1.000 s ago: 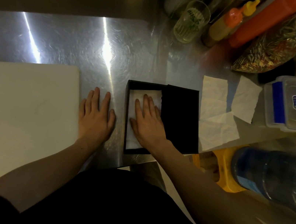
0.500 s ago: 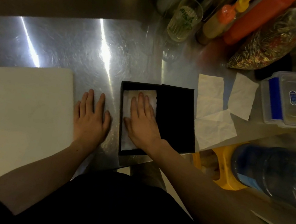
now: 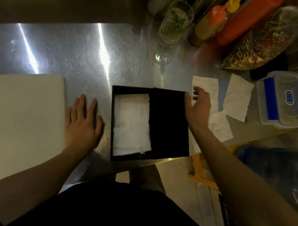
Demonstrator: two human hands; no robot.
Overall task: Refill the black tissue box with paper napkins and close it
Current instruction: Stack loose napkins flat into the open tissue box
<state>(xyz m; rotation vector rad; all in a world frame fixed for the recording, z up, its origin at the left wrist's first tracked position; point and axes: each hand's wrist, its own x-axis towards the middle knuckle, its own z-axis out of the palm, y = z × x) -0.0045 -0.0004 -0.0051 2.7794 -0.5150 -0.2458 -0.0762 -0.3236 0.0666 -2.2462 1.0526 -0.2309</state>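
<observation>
The black tissue box (image 3: pixel 112 124) sits at the front edge of the steel counter, with white paper napkins (image 3: pixel 131 123) lying flat in its left half. Its black lid (image 3: pixel 169 123) covers the right half. My right hand (image 3: pixel 197 109) hovers at the lid's far right corner with fingers spread, holding nothing. My left hand (image 3: pixel 82 125) rests flat on the counter just left of the box. Loose napkins (image 3: pixel 237 97) lie on the counter right of the box, some partly hidden under my right hand.
A white cutting board (image 3: pixel 13 111) lies at the left. At the back stand a glass (image 3: pixel 175 22), sauce bottles (image 3: pixel 209 24) and a bag of dried food (image 3: pixel 261 38). A clear plastic container (image 3: pixel 283 99) sits at the right. A large water jug (image 3: pixel 281 173) stands below the counter edge.
My right hand has lifted off the napkins in the box and moved right to the lid's far corner. My left hand has stayed flat on the counter.
</observation>
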